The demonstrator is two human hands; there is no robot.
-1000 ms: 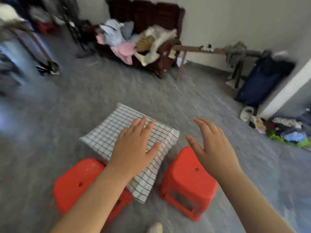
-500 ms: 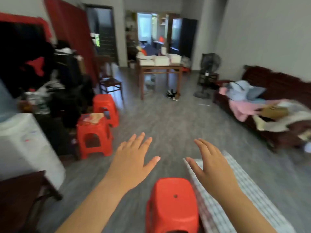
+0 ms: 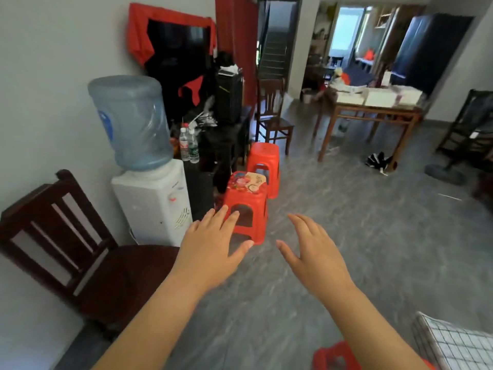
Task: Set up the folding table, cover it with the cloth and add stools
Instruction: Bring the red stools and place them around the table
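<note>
**Both hands spread and empty above grey floor, red stools ahead**

No writing is legible; the labels on the water jug (image 3: 130, 121) and bottles (image 3: 189, 146) are blurred. The left hand (image 3: 210, 249) and right hand (image 3: 314, 256) reach forward with fingers splayed, holding nothing. Two moulded red plastic stools stand beside the dispenser (image 3: 157, 201): the near stool (image 3: 246, 202), with a flowered top, and the far stool (image 3: 264, 162). The checked cloth (image 3: 458, 343) covers the table at lower right, with a third stool (image 3: 333, 356) beside it. Open streaked floor (image 3: 360, 222) lies between.

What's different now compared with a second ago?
The view swung left, from the checked cloth-covered table toward two spare red plastic stools by the white water dispenser. Left hand and right hand stay open, empty, reaching forward.
</note>
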